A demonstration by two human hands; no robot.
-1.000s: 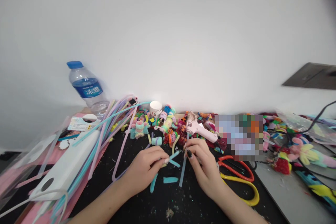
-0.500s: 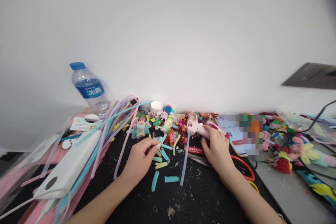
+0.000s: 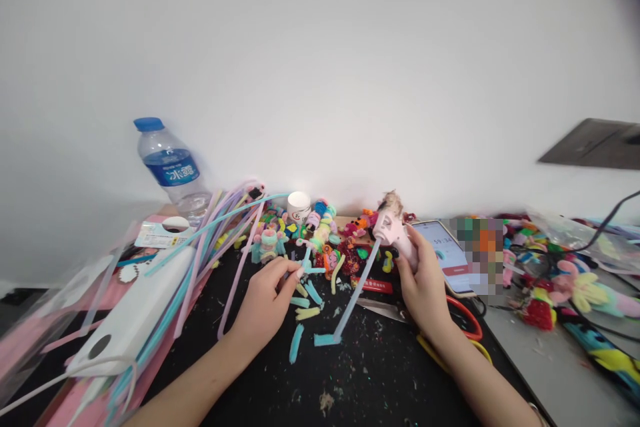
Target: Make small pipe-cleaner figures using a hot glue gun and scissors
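My right hand is closed around a pink glue gun and holds it lifted, nozzle up. A pale glue stick trails from its back down to the black mat. My left hand pinches a blue pipe-cleaner piece between its fingertips. Several short blue and yellow pipe-cleaner pieces lie on the mat just right of that hand.
A water bottle stands at the back left beside long pastel pipe cleaners and a white box. Small fuzzy figures line the wall. A phone, red and yellow scissors and plush toys lie to the right.
My right hand left the pipe-cleaner piece, reached back, grasped the glue gun and lifted it off the table. My left hand shifted slightly forward with its blue piece.
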